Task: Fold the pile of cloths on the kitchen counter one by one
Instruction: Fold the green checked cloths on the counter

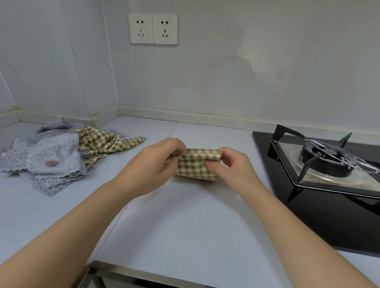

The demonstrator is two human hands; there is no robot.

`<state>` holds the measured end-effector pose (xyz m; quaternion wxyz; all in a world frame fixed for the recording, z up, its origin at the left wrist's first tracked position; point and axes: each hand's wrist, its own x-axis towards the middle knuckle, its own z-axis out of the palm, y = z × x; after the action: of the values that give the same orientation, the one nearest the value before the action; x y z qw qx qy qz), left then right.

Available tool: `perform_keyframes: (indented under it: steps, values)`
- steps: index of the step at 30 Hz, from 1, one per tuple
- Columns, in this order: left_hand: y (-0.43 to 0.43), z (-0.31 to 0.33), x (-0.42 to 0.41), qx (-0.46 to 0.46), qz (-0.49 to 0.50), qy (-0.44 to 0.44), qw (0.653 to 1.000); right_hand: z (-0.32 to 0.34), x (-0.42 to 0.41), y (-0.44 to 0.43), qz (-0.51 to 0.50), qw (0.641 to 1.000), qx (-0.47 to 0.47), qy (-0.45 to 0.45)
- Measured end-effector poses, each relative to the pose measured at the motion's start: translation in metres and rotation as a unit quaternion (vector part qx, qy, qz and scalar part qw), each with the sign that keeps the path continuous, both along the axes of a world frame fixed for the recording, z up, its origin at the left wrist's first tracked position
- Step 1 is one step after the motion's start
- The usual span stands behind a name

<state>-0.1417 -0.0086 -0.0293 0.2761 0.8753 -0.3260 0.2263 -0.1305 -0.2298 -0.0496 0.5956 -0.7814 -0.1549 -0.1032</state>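
From the head camera I see both forearms reaching in from the bottom corners of the frame and meeting just above the centre. There the left hand [159, 157] and the right hand [230, 163] share one folded checked cloth [196, 166], green and cream, doubled into a small thick rectangle. The left hand's fingers curl round the cloth's left end, covering that edge. The right hand pinches the upper right corner, thumb on the near face and fingers bent over the top fold. The cloth stands almost upright between them. Its lower edge is down at the counter [179, 232], but I can't tell whether it actually rests there.

In the left middle of the frame, well apart from the hands, lies the pile of cloths [57, 155], loose and crumpled. Most of it is grey-blue speckled cloths with wavy edges, one bearing a small orange-brown patch [51, 163]. A second checked cloth [104, 143] sprawls unfolded on the pile's right side, one corner trailing toward the centre.

On the right of the frame a black glass hob [313, 218] is set into the counter, with a gas burner [326, 161] and its black pan support on a steel plate. Two white wall sockets [152, 28] sit side by side in the upper middle, on a pale wall. Along the bottom runs the counter's metal edge [176, 278].
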Motion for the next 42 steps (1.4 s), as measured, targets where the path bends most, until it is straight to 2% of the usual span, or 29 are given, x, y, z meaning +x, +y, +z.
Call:
perform_keyframes:
  steps: [3,5,12,16,19,21,23,26,29,31,35,40,42]
  values:
    - [0.005,0.004,0.002,0.028,0.031,0.025,0.999,0.009,-0.005,-0.003,0.004,0.997,0.080,-0.003]
    - [0.007,0.004,0.004,0.024,0.045,0.051,0.997,0.013,-0.010,-0.003,0.007,0.995,0.098,-0.015]
    - [-0.003,0.010,0.004,-0.017,-0.022,0.187,0.982,0.013,-0.017,0.003,-0.010,0.994,0.016,-0.104]
    - [0.007,0.020,0.003,-0.085,-0.042,0.246,0.965,0.017,-0.017,-0.002,-0.057,0.992,0.002,-0.115]
    - [0.007,0.023,-0.003,-0.141,-0.133,0.340,0.920,0.018,-0.017,0.001,-0.038,0.995,0.018,-0.093]
    - [0.003,0.023,-0.006,-0.122,-0.167,0.407,0.890,0.017,-0.018,0.005,-0.014,0.997,0.027,-0.072]
    - [0.000,0.020,-0.007,-0.075,-0.157,0.452,0.875,0.016,-0.019,0.007,0.009,0.998,0.032,-0.051]
    - [0.004,0.022,-0.006,-0.014,-0.104,0.463,0.880,0.016,-0.020,0.007,0.028,0.998,0.043,-0.024]
    - [0.010,0.026,-0.006,-0.048,-0.089,0.452,0.886,0.013,-0.017,0.009,0.023,0.999,0.029,-0.009]
    - [0.010,0.024,-0.006,-0.060,-0.119,0.476,0.869,0.010,-0.016,0.013,0.028,0.999,0.023,0.001]
    - [0.009,0.015,-0.006,-0.016,-0.151,0.530,0.834,0.006,-0.013,0.012,0.020,0.999,0.026,0.015]
    - [0.018,0.018,-0.001,-0.067,-0.088,0.489,0.865,0.001,-0.007,0.011,-0.039,0.999,0.006,0.004]
    - [0.013,0.014,0.000,-0.133,-0.058,0.461,0.876,-0.001,-0.007,0.013,-0.061,0.998,0.012,-0.001]
